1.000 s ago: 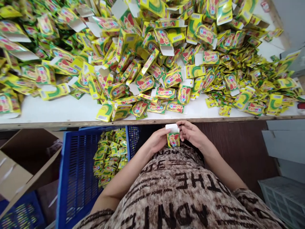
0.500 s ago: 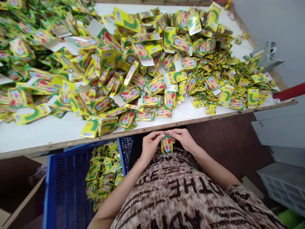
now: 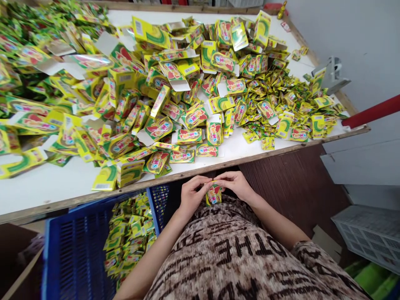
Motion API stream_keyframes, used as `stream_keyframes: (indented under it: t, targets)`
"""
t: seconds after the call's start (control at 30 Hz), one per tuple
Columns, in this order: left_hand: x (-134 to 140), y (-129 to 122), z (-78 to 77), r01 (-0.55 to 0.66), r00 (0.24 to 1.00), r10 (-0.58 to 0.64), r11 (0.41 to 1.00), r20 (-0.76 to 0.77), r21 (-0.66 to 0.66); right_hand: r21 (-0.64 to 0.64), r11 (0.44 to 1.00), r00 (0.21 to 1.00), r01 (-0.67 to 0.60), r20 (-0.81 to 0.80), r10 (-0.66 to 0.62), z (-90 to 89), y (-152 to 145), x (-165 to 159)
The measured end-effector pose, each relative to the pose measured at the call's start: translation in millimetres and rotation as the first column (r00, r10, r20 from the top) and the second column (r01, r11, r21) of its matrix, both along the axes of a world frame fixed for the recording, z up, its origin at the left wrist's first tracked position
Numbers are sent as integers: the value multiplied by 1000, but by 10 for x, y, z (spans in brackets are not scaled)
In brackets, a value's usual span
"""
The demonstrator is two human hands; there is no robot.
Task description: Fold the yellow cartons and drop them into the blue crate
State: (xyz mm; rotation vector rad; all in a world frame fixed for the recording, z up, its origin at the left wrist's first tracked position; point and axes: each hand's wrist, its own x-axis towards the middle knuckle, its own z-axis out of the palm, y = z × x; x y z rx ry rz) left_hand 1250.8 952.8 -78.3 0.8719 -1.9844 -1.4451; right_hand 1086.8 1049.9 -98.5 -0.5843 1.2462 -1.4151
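Observation:
A small yellow and green candy box [image 3: 214, 196] with pink lettering is upright in front of my body, just below the table's front edge. My left hand [image 3: 194, 191] pinches its top from the left. From the right, my right hand [image 3: 235, 183] grips the same top edge, its fingertips close to those of the left. The fingers partly hide the top flap. Many similar boxes, some with white flaps raised, lie heaped on the white table [image 3: 23, 196] beyond my hands.
Small yellow packets [image 3: 281, 89] are piled at the table's right, and green ones at far left. Below the edge stands a blue plastic crate [image 3: 75, 250] with filled boxes or packets. A red bar [image 3: 375, 111] crosses the right corner. A grey crate [image 3: 368, 233] stands on the floor.
The view has shifted, so the table and piles appear further left. The grey flap edge seen on top of the box no longer shows; both hands still hold the box.

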Motion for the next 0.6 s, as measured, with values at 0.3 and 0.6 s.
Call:
stream_keyframes:
  t: [0.3, 0.6]
  targets:
    - [33, 40, 5, 119, 992, -122, 988, 21, 99, -147, 987, 959, -67, -283, 23, -60, 139, -72]
    - [-92, -70, 127, 150, 988, -151, 988, 16, 48, -58, 993, 978, -101, -189, 89, -19, 2, -146]
